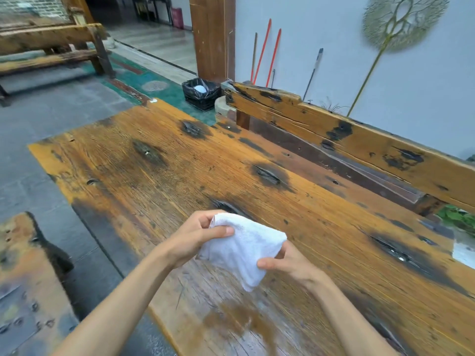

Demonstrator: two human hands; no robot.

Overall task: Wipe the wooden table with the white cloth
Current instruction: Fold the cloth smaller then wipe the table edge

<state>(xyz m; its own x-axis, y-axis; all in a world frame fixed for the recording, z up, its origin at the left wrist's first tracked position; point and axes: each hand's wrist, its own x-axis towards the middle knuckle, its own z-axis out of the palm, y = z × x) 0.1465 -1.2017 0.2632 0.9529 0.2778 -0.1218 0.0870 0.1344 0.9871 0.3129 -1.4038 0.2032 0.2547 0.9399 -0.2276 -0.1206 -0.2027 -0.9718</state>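
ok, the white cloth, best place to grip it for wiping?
Probably from above, palm across the folded middle of the white cloth. It is bunched between the left hand and right hand, each pinching an end above the wooden table; the broad fold gives the flattest wiping face.

White cloth (244, 250) pinched between left hand (198, 240) and right hand (285, 260), seemingly just above wooden table (321, 227).
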